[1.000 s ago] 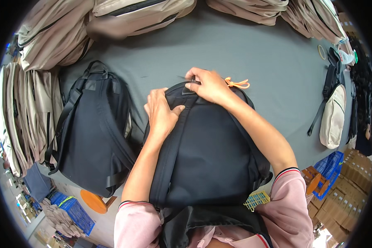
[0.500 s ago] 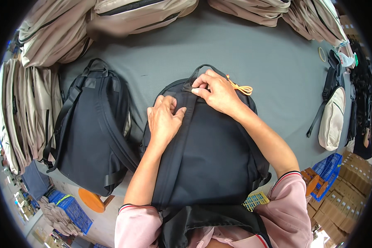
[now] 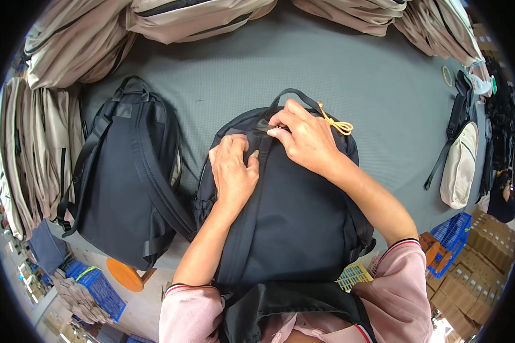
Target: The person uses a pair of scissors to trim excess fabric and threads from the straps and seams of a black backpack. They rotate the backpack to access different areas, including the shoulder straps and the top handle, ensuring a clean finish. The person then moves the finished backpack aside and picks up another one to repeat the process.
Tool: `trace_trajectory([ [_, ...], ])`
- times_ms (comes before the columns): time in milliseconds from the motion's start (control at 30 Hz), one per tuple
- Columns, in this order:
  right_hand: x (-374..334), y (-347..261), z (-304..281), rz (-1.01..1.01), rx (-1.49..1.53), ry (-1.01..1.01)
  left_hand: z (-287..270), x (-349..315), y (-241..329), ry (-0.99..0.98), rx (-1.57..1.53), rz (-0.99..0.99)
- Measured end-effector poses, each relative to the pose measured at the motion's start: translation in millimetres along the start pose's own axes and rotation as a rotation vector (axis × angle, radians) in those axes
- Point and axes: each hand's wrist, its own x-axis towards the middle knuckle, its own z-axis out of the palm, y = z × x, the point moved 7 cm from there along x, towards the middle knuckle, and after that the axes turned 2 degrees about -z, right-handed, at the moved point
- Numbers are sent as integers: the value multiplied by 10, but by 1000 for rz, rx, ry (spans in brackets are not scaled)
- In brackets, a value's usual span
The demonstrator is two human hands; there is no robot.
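A black backpack (image 3: 303,211) lies in front of me with its straps up and its top pointing away. My left hand (image 3: 233,171) is at its upper left, fingers curled and thumb against the shoulder strap (image 3: 250,211), gripping it. At the top of the pack, beside the foot of the carry handle (image 3: 292,91), my right hand (image 3: 306,137) pinches with thumb and fingers. A small dark piece with a shiny spot shows at those fingertips, too small to name. An orange cord loop (image 3: 339,124) sticks out just beyond the right hand.
Another black backpack (image 3: 120,177) lies at my left. Stacked beige bags (image 3: 37,154) line the left and far edges of the grey table (image 3: 383,103). A small beige bag with a black strap (image 3: 460,166) lies at the right. Below are blue crates (image 3: 100,291), stools (image 3: 126,275) and cartons (image 3: 475,274).
My right hand has shifted slightly right and nearer, away from the carry handle, which stands more in view. My left hand has moved a little right along with the strap.
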Motion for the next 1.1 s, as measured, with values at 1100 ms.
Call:
trace_trajectory([
  [1100,10,-45,8,-57,-51,-43,10,-77,51,118,47,104],
])
